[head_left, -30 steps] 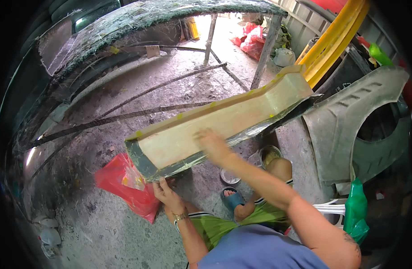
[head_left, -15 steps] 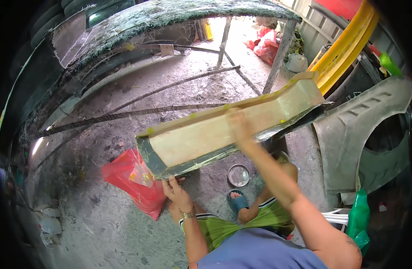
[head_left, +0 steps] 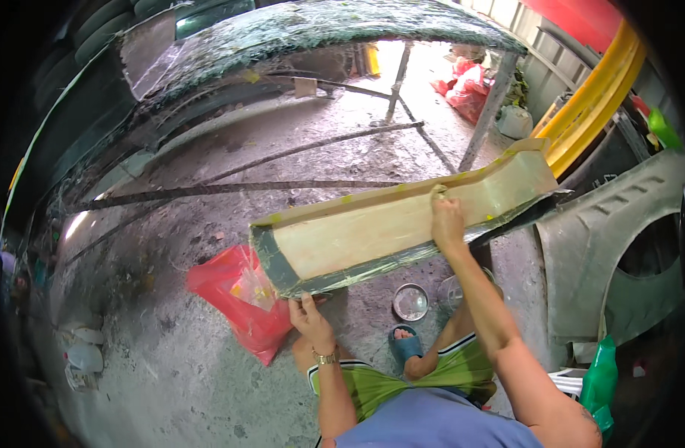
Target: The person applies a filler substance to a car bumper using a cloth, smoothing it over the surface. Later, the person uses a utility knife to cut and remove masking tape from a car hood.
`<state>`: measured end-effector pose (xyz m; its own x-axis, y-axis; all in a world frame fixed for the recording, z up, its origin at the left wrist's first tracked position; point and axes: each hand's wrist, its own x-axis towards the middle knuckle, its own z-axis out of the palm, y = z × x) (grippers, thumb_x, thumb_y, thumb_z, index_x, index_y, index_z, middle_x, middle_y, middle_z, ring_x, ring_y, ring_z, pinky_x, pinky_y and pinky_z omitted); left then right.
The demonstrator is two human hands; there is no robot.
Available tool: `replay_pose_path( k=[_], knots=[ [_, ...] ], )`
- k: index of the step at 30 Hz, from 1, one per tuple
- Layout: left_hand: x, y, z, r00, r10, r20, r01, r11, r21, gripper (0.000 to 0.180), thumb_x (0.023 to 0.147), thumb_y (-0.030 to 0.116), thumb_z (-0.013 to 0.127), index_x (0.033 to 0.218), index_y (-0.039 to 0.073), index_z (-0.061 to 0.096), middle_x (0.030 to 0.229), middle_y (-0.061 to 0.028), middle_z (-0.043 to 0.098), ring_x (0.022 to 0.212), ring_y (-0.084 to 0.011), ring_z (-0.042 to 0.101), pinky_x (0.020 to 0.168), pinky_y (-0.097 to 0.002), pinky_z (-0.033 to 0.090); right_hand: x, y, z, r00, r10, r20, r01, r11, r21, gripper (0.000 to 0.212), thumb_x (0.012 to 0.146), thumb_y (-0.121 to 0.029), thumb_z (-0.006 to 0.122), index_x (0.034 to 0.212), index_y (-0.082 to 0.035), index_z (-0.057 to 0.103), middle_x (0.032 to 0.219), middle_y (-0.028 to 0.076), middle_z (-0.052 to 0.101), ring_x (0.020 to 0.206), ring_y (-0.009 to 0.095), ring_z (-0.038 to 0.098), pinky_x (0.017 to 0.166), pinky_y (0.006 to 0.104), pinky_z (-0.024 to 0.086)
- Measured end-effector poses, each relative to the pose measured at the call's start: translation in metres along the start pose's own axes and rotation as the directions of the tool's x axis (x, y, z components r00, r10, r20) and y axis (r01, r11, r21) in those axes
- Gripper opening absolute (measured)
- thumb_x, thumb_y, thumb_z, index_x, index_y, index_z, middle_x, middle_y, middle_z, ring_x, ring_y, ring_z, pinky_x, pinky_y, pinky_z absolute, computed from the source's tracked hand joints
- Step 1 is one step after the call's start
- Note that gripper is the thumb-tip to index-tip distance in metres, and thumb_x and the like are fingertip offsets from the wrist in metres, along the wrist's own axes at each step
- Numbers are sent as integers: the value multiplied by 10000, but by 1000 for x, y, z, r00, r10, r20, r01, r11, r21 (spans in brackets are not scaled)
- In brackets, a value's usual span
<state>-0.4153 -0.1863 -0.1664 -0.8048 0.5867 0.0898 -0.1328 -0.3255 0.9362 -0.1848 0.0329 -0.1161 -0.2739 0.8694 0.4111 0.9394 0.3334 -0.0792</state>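
Observation:
A long mould-like panel (head_left: 350, 243) lies tilted in front of me, its inner face pale beige. It has a tan flange with yellow marks along the far side and a dark grey left end. My left hand (head_left: 311, 324) grips the near left corner, thumb on the edge and fingers underneath. My right hand (head_left: 448, 225) is closed over the panel's middle. From its fingers pokes a small crumpled yellowish rag (head_left: 438, 192), which touches the inner face near the far flange. What supports the panel from below is hidden.
Beyond stands a metal frame (head_left: 283, 185) under a rough fibre-covered part (head_left: 320, 26). A red plastic bag (head_left: 249, 321) sits left of my knees. Near my slippered foot is a round tin (head_left: 410, 302). Grey fender panels (head_left: 581, 246) and yellow parts (head_left: 600, 97) stand right.
My right hand, blurred by motion before, now shows sharply farther right along the panel. The whole scene has shifted slightly right and down. My left hand keeps its hold on the corner.

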Motion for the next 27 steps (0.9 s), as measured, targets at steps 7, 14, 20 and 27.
replay_pose_path(
  k=[7, 14, 20, 27],
  knots=[
    [1, -4, -1, 1000, -20, -1, 20, 1000, 6, 179, 940, 108, 446, 1026, -13, 545, 868, -47, 595, 735, -96, 558, 593, -245, 509, -13, -231, 9, 827, -551, -112, 562, 800, 209, 293, 748, -114, 489, 968, 45, 600, 1043, 169, 599, 988, 272, 536, 909, 346, 421],
    [2, -1, -4, 1000, 19, -4, -19, 999, 49, 181, 942, 130, 454, 1014, -10, 546, 866, -37, 585, 734, -95, 552, 621, -250, 496, -2, -139, -2, 868, -469, -166, 493, 768, 408, 362, 752, -44, 525, 1109, -36, 585, 1095, 110, 600, 982, 281, 543, 895, 353, 446],
    [0, -2, 2, 999, 54, 3, -54, 997, 48, 186, 943, 124, 445, 995, -22, 547, 896, -53, 589, 734, -105, 540, 624, -272, 496, -2, -54, -44, 887, -333, 319, -34, 643, 765, 431, 789, -50, 527, 1219, -37, 507, 968, 177, 625, 906, 315, 606, 788, 369, 481],
    [0, 0, 4, 1000, 19, -13, -19, 1000, 0, 162, 952, 134, 449, 920, 4, 539, 796, -15, 552, 643, -68, 507, 563, -224, 482, -7, -35, -96, 802, -595, 49, 565, 782, 264, 377, 786, -66, 557, 1160, -106, 539, 1217, 79, 533, 1046, 267, 560, 843, 361, 479]
  ],
)
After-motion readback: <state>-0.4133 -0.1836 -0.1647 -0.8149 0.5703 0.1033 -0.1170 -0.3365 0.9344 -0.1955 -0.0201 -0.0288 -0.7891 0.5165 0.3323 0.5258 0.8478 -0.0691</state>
